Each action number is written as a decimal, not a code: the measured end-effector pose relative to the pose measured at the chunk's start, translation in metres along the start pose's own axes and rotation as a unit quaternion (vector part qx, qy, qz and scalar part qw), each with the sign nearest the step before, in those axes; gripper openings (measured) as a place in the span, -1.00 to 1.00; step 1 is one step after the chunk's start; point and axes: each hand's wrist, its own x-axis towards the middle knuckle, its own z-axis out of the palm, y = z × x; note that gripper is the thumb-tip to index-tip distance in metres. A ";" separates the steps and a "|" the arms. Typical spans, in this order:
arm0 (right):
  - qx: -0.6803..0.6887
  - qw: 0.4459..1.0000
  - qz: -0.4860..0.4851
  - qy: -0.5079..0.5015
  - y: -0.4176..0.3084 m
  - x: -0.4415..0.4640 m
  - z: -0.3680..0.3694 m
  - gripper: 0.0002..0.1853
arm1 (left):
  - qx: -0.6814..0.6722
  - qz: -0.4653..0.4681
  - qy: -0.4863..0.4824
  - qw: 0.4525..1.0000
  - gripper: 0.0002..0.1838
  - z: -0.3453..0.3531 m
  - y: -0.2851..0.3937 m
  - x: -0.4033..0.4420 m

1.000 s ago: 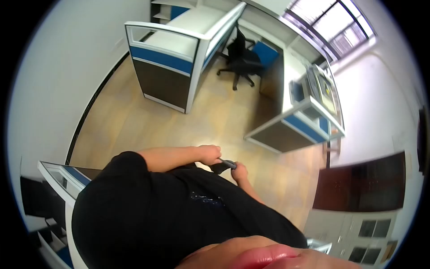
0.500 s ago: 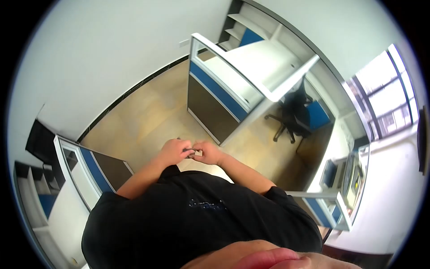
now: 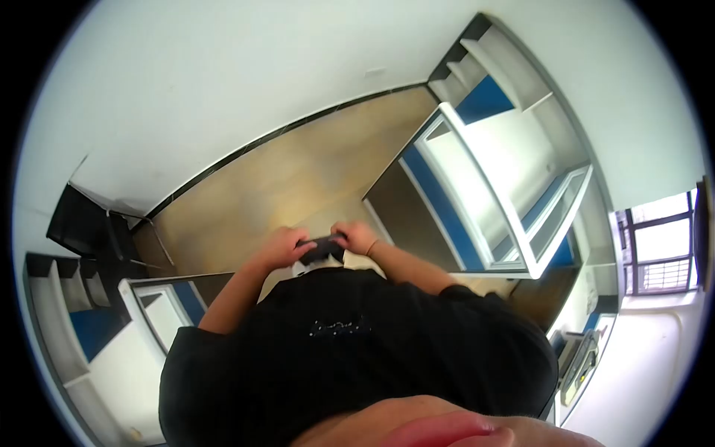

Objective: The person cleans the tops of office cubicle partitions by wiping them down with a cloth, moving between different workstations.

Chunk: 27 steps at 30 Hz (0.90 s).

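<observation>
My left hand point(image 3: 281, 247) and my right hand point(image 3: 354, 238) are held in front of my body at waist height. Between them stretches a dark grey or black item point(image 3: 322, 249), possibly cloth, with one end in each hand. The fingers of both hands are closed on its ends. Something white shows just below the item, near the hem of my black shirt point(image 3: 335, 328). What exactly the dark item is cannot be made out.
A partition with a blue stripe point(image 3: 436, 201) encloses a white desk on the right. Another partition point(image 3: 167, 305) stands at the left, near a black chair point(image 3: 82, 223) and a shelf unit point(image 3: 56, 320). A long wall point(image 3: 223, 89) runs ahead. A window point(image 3: 661, 238) is far right.
The view has turned left, so the partitions and window have shifted right. My hands have moved apart, and the dark item is now spread between them.
</observation>
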 end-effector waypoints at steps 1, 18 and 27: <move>-0.029 0.999 -0.012 -0.007 0.014 0.019 0.005 -0.78 | -0.021 0.001 0.002 1.000 -0.67 -0.009 -0.012 0.009; -0.093 0.950 0.203 -0.217 0.257 0.348 -0.090 -0.63 | 0.039 -0.228 0.067 0.971 -0.62 -0.147 -0.145 0.287; 0.029 0.963 0.267 -0.010 0.390 0.452 -0.186 -0.83 | 0.026 -0.170 0.088 0.981 -0.65 -0.220 -0.162 0.503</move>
